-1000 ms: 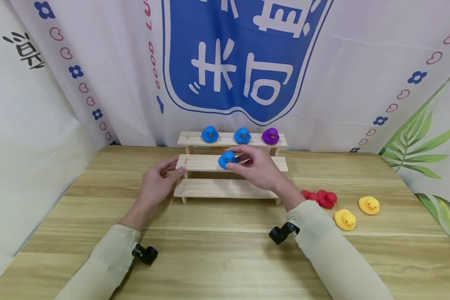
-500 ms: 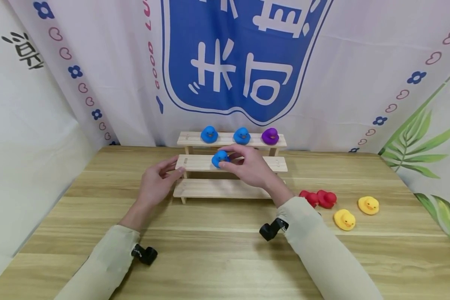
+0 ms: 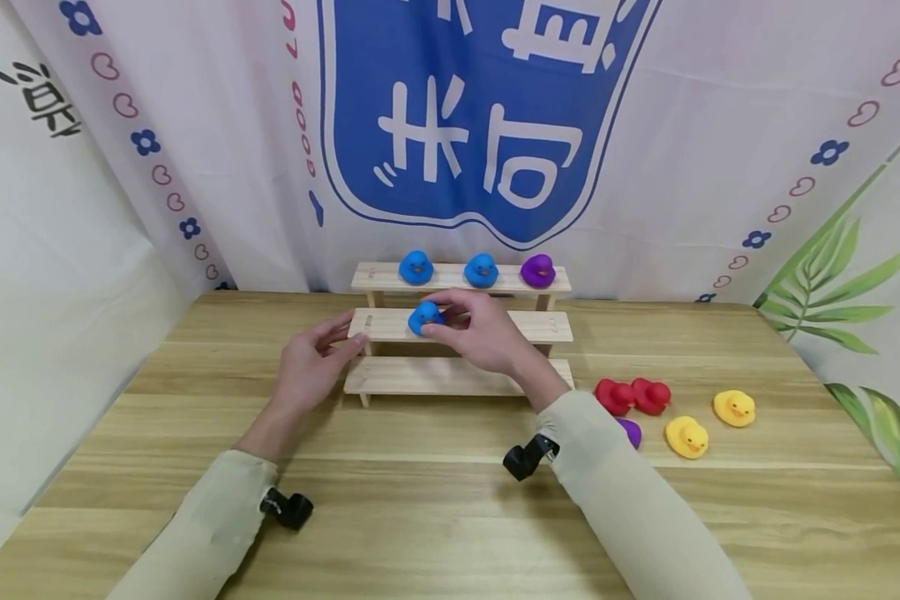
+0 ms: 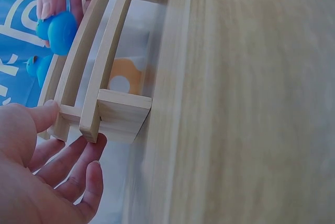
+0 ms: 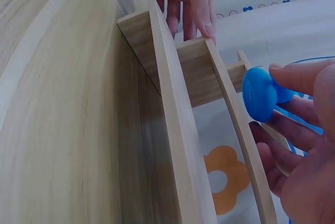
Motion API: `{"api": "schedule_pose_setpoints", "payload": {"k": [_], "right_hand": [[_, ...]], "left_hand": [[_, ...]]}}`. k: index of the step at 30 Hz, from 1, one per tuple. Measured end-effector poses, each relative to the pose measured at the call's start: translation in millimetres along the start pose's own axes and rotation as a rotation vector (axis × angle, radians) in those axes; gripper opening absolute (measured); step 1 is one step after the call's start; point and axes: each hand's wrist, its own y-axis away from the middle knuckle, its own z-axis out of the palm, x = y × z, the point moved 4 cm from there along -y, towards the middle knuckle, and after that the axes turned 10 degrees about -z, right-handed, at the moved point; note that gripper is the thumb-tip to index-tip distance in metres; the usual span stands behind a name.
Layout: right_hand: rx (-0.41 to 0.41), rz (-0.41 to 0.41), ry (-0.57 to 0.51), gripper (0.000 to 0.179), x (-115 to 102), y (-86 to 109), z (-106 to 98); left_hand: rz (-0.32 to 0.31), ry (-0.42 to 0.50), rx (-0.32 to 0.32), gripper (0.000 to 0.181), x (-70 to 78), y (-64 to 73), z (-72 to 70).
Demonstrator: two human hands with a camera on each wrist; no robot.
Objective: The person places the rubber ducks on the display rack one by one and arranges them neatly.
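In the head view, a three-tier wooden display shelf (image 3: 435, 375) stands at the back of the table. My right hand (image 3: 483, 335) pinches a blue rubber duck (image 3: 423, 318) between thumb and fingers, close over the left part of the middle tier. The right wrist view shows the same duck (image 5: 258, 94) tilted, its base facing the camera. At the shelf's left end, my left hand (image 3: 311, 367) grips the middle tier, thumb (image 4: 44, 115) against its end and fingers curled below. On the top tier sit two blue ducks (image 3: 416, 268) and a purple duck (image 3: 537, 272).
To the right of the shelf, two red ducks (image 3: 651, 396) lie side by side on the table (image 3: 390, 517). Two yellow ducks (image 3: 687, 437) are farther right. A second purple duck (image 3: 630, 432) is partly hidden by my right sleeve. Behind hangs a printed curtain (image 3: 255, 167).
My right hand has moved left along the middle tier with the blue duck. The purple duck on the table has come into view beside the sleeve. My left hand stays on the shelf.
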Motion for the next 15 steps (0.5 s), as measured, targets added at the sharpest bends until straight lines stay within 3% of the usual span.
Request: {"api": "schedule_pose_setpoints", "payload": {"k": [8,15], "right_hand": [[0.016,-0.061,-0.013,0.032,-2.8,-6.9,9.3],[0.015,-0.033,-0.005,0.032,-1.1,-9.3,15.2]], "left_hand": [[0.008,-0.001,-0.002,0.061,0.4,0.1,-0.1],[0.009,-0.012,0.007,0.062,-0.2,-0.5,0.1]]}}
